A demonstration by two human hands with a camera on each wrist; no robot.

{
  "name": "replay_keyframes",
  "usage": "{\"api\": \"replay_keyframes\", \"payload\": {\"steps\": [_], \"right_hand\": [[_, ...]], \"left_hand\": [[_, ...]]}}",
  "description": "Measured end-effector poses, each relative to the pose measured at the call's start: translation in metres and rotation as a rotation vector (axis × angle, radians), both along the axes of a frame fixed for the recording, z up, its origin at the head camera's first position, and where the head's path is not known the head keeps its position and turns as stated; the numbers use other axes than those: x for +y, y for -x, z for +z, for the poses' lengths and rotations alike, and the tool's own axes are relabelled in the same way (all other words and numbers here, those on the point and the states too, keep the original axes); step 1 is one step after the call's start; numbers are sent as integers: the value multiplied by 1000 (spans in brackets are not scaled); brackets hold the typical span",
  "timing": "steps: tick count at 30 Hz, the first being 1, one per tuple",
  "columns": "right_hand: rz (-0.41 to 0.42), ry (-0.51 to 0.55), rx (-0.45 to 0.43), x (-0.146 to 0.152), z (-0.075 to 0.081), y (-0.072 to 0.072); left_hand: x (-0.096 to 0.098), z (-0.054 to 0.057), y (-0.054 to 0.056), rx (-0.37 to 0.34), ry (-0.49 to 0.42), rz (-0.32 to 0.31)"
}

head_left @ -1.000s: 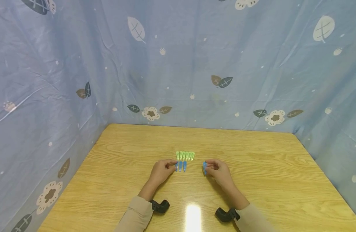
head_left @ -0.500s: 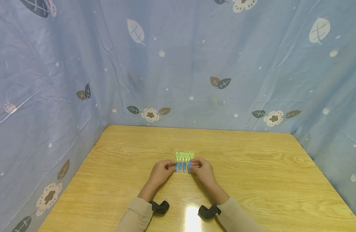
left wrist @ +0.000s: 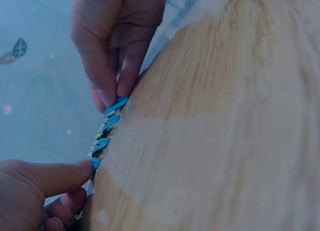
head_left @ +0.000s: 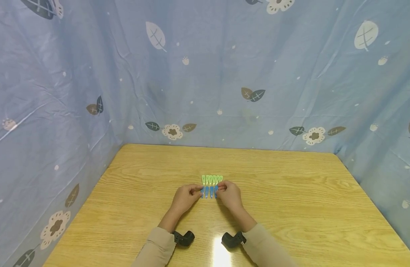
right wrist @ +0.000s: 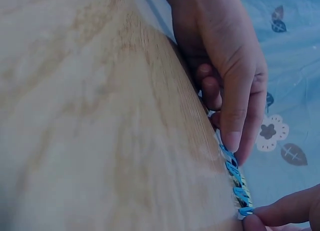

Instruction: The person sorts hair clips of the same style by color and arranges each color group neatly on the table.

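A row of several green snap hair clips (head_left: 210, 180) lies on the wooden table. Just in front of it runs a shorter row of blue snap hair clips (head_left: 207, 191), set side by side. My left hand (head_left: 185, 198) pinches the leftmost blue clip (left wrist: 95, 164) between thumb and fingers. At the row's other end, the rightmost blue clip (left wrist: 116, 105) is pinched by my right hand (head_left: 231, 195), partly hidden behind its fingertips. Two blue clips lie between the hands, untouched, as the right wrist view also shows with a blue clip (right wrist: 242, 194).
The wooden table (head_left: 291, 193) spreads out on all sides of the clips. A blue curtain (head_left: 205, 74) with leaf and flower prints hangs behind it and along both sides. Black wrist mounts (head_left: 184, 238) sit at both cuffs, and a bright reflection lies between the forearms.
My right hand has moved left with its blue clip, from well right of the row to the row's right end. The left hand has stayed on the leftmost blue clip.
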State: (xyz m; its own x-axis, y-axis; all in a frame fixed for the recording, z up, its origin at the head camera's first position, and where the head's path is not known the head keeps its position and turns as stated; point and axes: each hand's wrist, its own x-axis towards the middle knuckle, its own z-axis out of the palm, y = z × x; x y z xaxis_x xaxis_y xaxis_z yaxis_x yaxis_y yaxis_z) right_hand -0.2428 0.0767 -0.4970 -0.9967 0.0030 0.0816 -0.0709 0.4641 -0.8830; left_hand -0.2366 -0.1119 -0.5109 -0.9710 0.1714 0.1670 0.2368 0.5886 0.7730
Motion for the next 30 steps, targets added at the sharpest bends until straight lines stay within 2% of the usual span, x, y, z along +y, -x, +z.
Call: {"api": "replay_keyframes", "payload": {"steps": [9,19,30], "right_hand": [[-7,-83,-10,-6,5,0],[-27,-147,13,-10,8,-3],[-16,-95,6,4,6,-4]], "left_hand": [[-1,1,-1,11,-1,-17],[-1,0,0,14,8,-4],[0,1,-1,14,19,-7]]}}
